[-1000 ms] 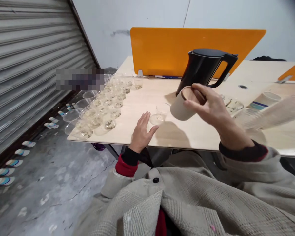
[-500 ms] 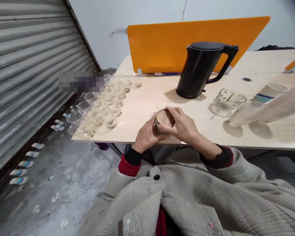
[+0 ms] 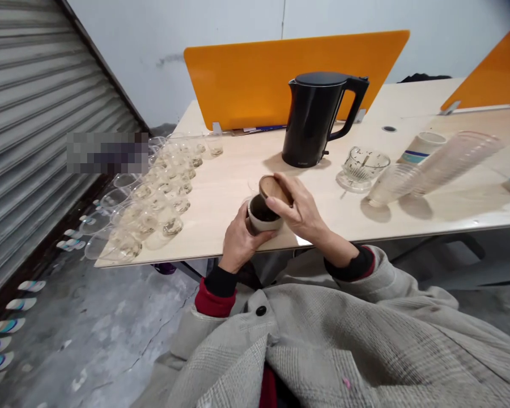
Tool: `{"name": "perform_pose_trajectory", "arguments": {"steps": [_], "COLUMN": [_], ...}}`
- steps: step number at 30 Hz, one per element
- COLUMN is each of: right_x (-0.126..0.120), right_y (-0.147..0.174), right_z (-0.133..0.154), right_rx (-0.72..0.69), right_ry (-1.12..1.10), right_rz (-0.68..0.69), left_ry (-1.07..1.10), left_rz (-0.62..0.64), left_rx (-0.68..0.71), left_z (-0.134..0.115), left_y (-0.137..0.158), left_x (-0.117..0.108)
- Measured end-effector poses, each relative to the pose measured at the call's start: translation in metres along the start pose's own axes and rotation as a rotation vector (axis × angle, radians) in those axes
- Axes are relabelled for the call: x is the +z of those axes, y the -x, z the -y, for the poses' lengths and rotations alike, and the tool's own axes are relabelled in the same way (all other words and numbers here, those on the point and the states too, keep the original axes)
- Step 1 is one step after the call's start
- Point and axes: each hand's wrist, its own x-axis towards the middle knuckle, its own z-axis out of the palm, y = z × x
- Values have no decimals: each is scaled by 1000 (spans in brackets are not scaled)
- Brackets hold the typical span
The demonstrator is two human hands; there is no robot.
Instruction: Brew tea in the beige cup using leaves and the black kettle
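My left hand (image 3: 241,238) is wrapped round a small pale jar (image 3: 264,224) near the table's front edge. Dark contents show inside its open mouth. Held tilted just above that mouth is a round wooden lid (image 3: 274,190), gripped by the fingers of my right hand (image 3: 300,209). A clear plastic cup, mostly hidden, stands right behind the jar. To the right sits a glass bowl (image 3: 365,164) with dark bits clinging to its inside. The black electric kettle (image 3: 312,124) stands behind my hands.
Many clear plastic cups (image 3: 172,224) with dark bits in the bottom crowd the table's left end. Stacked clear cups (image 3: 446,161) lie on the right beside a paper cup (image 3: 423,146). An orange divider (image 3: 246,85) stands at the back. More paper cups (image 3: 7,326) are on the floor.
My right hand has lifted the wooden lid off the jar, uncovering the dark inside. My left hand keeps hold of the jar. The view has turned to the right.
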Motion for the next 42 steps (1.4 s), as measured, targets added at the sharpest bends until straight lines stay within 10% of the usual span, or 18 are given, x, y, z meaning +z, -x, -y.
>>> {"name": "perform_pose_trajectory", "arguments": {"steps": [6, 15, 20, 28, 34, 42], "right_x": [-30, -23, -25, -99, -127, -127], "right_y": [9, 37, 40, 13, -31, -51], "right_z": [-44, -95, -101, -92, -65, -63], "right_rx": [47, 228, 188, 259, 582, 679], "right_ry": [133, 479, 480, 556, 915, 1039], "right_rz": [-194, 65, 74, -408, -241, -159], "left_ry": [44, 29, 45, 18, 8, 10], "left_rz": [-53, -65, -59, -74, -48, -45], "left_rx": [39, 41, 62, 46, 35, 25], "left_z": [4, 11, 10, 13, 6, 4], "left_y": [-1, 1, 0, 1, 1, 2], "left_x": [3, 4, 3, 3, 1, 0]}}
